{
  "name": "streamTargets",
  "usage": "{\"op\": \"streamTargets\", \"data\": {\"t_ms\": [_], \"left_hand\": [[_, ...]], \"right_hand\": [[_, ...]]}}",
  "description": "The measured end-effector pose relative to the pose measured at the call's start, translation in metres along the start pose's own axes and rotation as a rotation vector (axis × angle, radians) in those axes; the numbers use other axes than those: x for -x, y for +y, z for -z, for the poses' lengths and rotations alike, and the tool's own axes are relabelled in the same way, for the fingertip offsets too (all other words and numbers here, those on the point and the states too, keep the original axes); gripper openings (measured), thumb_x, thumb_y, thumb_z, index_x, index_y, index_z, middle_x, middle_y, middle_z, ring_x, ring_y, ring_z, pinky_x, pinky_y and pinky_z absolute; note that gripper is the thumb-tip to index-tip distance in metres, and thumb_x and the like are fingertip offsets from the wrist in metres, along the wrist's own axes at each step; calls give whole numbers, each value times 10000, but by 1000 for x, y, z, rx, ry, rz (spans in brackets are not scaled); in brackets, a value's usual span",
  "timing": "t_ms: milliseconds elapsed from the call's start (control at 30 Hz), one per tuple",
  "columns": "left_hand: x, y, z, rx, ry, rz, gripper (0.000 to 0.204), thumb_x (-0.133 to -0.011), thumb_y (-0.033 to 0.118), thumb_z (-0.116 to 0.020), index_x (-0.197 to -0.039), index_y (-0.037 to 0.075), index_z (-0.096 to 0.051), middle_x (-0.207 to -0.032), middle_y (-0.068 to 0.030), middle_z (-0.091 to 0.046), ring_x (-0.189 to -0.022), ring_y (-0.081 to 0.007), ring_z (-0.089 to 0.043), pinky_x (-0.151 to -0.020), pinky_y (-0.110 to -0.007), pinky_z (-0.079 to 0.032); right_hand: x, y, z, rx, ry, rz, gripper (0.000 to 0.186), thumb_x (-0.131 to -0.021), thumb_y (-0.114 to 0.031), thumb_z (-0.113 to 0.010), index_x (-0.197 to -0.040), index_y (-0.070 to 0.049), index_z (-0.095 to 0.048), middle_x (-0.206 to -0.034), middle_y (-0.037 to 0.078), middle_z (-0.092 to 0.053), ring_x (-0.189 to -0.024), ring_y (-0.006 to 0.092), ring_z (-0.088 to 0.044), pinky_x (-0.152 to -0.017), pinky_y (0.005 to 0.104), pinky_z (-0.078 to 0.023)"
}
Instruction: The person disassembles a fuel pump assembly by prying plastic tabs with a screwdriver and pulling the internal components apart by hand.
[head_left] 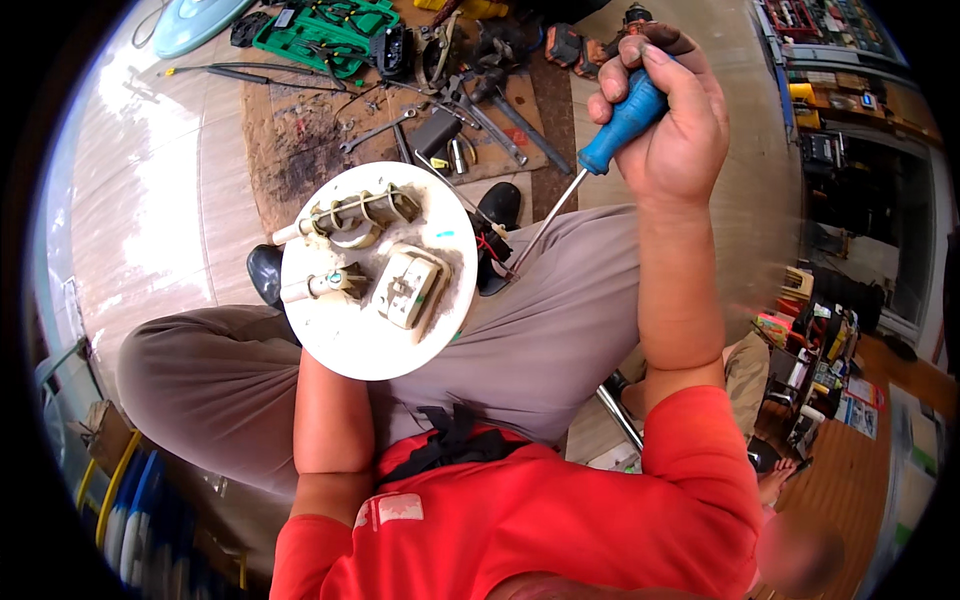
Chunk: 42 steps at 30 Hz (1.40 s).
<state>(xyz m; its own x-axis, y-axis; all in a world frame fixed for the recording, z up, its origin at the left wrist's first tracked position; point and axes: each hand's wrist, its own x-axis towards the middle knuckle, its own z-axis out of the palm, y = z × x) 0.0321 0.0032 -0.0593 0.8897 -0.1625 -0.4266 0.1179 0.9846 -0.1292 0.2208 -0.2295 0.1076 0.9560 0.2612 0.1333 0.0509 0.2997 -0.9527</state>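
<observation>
My right hand (pixel 680 130) is raised and closed around the blue handle of a screwdriver (pixel 625 125). Its long shaft slants down to the left, and the tip ends beside a dark part with red wires (pixel 490 240), at the right edge of a white round plate (pixel 350 345). Whether the tip touches that part I cannot tell. The plate is over my lap, its dirty face up, bearing a caged tube-like fitting (pixel 360 213), a short stub and a raised rectangular housing (pixel 410 288). My left forearm (pixel 335 420) runs behind the plate, which hides my left hand.
Beyond my feet, stained cardboard (pixel 285 150) holds a wrench (pixel 378 130), hammer (pixel 510 105) and other tools. A green tool case (pixel 325 35) lies open at the far left. Shelves with goods (pixel 840 100) line the right side. Another person (pixel 800 550) is at the lower right.
</observation>
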Motion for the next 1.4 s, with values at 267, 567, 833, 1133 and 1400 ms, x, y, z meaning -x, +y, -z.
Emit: {"op": "streamTargets", "data": {"t_ms": [267,567,833,1133,1400], "left_hand": [[11,-17,-29,-161,113,-31,591,-1003,412,-394,-1349,-63,-461,-1213,-245,-580,-1020,-303,-622,-918,-406,-550],[7,-17,-28,-175,-137,-22,393,-1036,178,-426,-1379,-14,-418,-1292,-220,-562,-1075,-306,-643,-852,-407,-618],[-4,-12,-37,-63,-123,84,443,-1063,282,-373,-1396,-9,-407,-1297,-207,-564,-1018,-281,-673,-829,-374,-633],[-32,-5,31,-132,-160,116,425,-1059,253,-380,-1380,-21,-428,-1292,-221,-566,-1027,-278,-668,-817,-372,-630],[-8,-9,-5,-35,-135,125,459,-1046,294,-399,-1380,-19,-436,-1283,-232,-569,-1044,-312,-659,-840,-424,-618]], "right_hand": [[1,2,0,-1,-16,-29,215,-954,-85,-507,-1138,3,-577,-970,115,-580,-749,216,-567,-577,360,-489],[0,1,3,13,-49,-55,234,-957,-80,-482,-1148,11,-582,-961,111,-569,-756,210,-558,-586,357,-488],[-1,4,1,66,-44,-59,240,-962,-80,-475,-1156,10,-583,-969,114,-577,-763,211,-564,-597,358,-490],[-2,5,0,35,-39,-79,232,-950,-81,-501,-1147,-1,-594,-970,125,-590,-757,217,-566,-595,362,-493],[-1,4,2,30,-54,-74,240,-954,-83,-497,-1158,-2,-594,-979,125,-591,-759,216,-563,-595,361,-492]]}}
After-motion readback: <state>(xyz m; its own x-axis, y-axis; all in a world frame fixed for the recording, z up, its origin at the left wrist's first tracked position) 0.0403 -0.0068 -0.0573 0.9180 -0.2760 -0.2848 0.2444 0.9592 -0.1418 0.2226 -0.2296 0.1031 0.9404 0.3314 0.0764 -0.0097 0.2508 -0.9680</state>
